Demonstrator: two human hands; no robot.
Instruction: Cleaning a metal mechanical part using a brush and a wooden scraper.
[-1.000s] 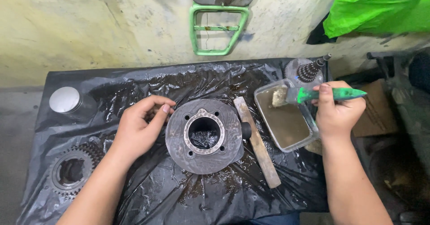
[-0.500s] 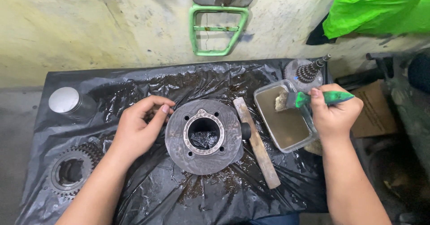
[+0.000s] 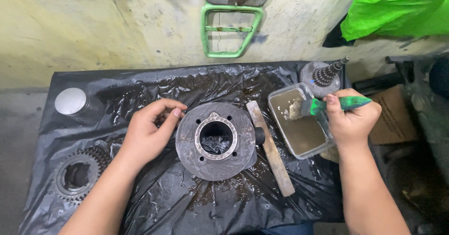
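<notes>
My left hand (image 3: 148, 133) rests against the left side of the cylinder (image 3: 216, 140), fingers loosely curled on its rim, gripping nothing. The cylinder sits bore-up in the middle of the black sheet (image 3: 154, 202), which is wet and crumpled. My right hand (image 3: 351, 119) is closed around the green handle of a brush (image 3: 327, 106), whose bristles dip into the murky liquid in the clear tub (image 3: 299, 128) at the right. A wooden stick (image 3: 271, 150) lies between cylinder and tub, just beside both. A gear shaft (image 3: 322, 75) stands behind the tub. At far left lie a sprocket (image 3: 76, 176) and a piston (image 3: 75, 105).
</notes>
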